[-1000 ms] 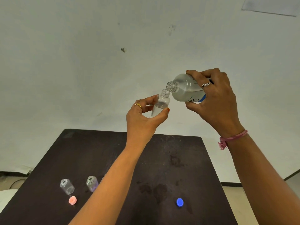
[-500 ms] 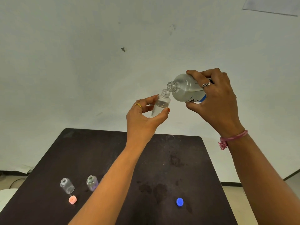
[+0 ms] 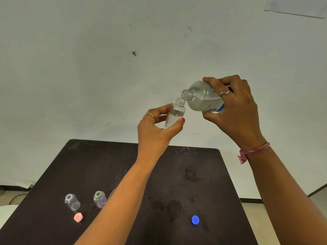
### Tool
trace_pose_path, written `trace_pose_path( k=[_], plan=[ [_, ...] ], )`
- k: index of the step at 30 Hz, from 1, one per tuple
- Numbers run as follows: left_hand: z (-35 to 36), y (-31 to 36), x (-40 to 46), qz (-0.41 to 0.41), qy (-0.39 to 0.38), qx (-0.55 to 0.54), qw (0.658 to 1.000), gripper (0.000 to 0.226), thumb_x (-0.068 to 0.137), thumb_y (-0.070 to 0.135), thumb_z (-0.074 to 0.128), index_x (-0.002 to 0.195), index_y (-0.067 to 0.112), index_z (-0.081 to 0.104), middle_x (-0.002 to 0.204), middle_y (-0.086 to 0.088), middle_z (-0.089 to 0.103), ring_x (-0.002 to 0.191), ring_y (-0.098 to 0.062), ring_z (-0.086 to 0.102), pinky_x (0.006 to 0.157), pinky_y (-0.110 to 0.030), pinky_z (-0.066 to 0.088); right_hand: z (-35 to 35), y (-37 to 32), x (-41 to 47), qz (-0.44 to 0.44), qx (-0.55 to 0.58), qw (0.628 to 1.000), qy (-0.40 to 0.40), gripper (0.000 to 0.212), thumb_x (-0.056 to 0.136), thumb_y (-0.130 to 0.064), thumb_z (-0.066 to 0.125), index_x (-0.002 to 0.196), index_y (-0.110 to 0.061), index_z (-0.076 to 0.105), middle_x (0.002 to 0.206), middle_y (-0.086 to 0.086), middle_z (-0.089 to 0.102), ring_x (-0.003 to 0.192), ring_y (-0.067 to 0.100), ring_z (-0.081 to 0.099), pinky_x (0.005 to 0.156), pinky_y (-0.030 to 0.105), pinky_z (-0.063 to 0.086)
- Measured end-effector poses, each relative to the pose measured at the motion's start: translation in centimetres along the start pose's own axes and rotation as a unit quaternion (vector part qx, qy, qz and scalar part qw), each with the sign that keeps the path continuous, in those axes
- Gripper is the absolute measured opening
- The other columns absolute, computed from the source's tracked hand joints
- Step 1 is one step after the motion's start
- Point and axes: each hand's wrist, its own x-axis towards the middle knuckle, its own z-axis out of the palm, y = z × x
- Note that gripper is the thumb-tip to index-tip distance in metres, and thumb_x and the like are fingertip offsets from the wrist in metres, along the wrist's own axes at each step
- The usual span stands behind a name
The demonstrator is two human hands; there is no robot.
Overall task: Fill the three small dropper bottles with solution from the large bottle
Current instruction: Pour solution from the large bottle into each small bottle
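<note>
Left hand (image 3: 155, 128) pinches a small dropper bottle (image 3: 175, 114) between thumb and fingers, raised well above the tabletop (image 3: 134, 167) and tilted slightly, neck toward the upper right. Its body is clear plastic with a threaded, uncapped neck; clear liquid reaches up to about its shoulder. Right hand (image 3: 233, 110) wraps its fingers and thumb round the large bottle (image 3: 203, 98), which is tipped nearly horizontal, mouth to the left. The large bottle is transparent, with a ribbed open neck and a white label edged in blue, partly hidden by the hand. Clear solution lies along its lower side. Its mouth sits just above and beside the small bottle's opening; whether the two rims touch cannot be told, and no stream can be made out.

On the dark tabletop, near the left edge, stand two further small bottles, both uncapped. The clear bottle (image 3: 72, 202) on the left shows no liquid that can be discerned. The second bottle (image 3: 100, 199), just to its right and beside the left forearm, has a faint violet tint; its contents cannot be judged. A pink cap (image 3: 78, 217) lies just in front of the clear bottle. A blue cap (image 3: 195, 219) lies well apart on the right side.
</note>
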Motion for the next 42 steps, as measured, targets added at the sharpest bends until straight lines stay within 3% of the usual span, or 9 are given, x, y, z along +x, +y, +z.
trace_pose_path(
  k=[42],
  plan=[
    [0.26,0.38,-0.10,-0.002,-0.003,-0.008,1.000,0.040,0.072,0.030,0.081,0.107,0.038,0.061,0.109,0.013,0.065,0.095,0.001,0.061,0.064,0.003,0.041,-0.02,0.15,-0.03,0.004,-0.003,1.000,0.001,0.075,0.063,-0.022,0.085,0.131,-0.019,0.054,0.111,0.012,0.055,0.100,0.023,0.046,0.070,0.037,0.051]
  ],
)
